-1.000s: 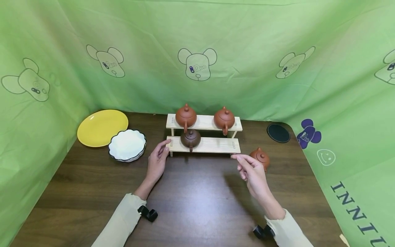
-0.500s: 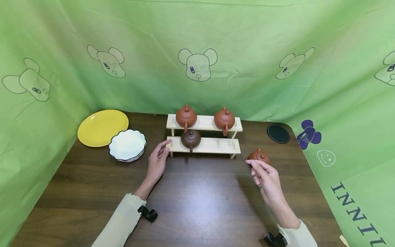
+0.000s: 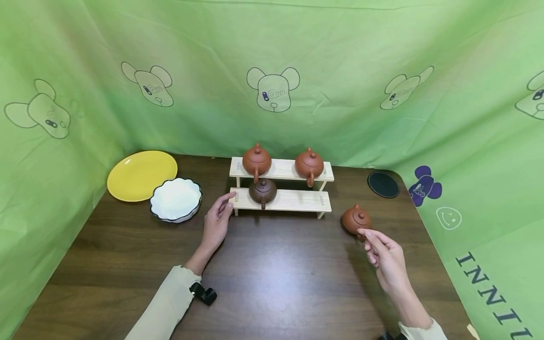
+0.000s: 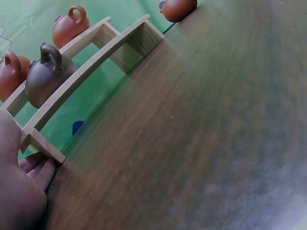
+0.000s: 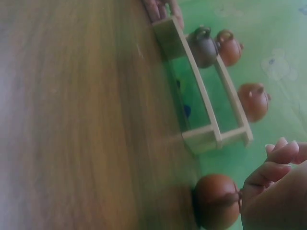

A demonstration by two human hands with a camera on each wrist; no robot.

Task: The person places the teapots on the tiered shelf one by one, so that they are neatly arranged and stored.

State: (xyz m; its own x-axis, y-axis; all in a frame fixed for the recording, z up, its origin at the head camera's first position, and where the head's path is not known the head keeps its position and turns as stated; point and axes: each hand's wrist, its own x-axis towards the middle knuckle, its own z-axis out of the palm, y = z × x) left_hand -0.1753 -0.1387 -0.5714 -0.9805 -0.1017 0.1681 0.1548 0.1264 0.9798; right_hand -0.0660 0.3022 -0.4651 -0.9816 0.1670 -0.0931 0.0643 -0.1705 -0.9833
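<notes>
My left hand (image 3: 217, 222) holds the left end of the lower tier of a wooden stepped display stand (image 3: 297, 200), its fingers reaching behind the end leg in the left wrist view. A dark brown teapot (image 3: 262, 190) sits on that tier. Two reddish-brown teapots (image 3: 256, 160) stand on the upper tier. To the right of the stand, a third reddish-brown teapot (image 3: 355, 220) rests on the table, handle towards me. My right hand (image 3: 388, 259) hovers close over this handle, thumb and index fingertips overlapping it in the head view, other fingers loosely bent.
A yellow plate (image 3: 140, 174) lies at the back left, with a white scalloped bowl (image 3: 176, 200) in front of it. At the back right is a round black coaster (image 3: 383, 184). A green printed cloth (image 3: 204, 123) hangs behind the wooden table (image 3: 272, 283).
My right hand has moved right and towards me, from near the stand's right end to the teapot's handle, uncovering the teapot's body. The left hand has stayed on the stand.
</notes>
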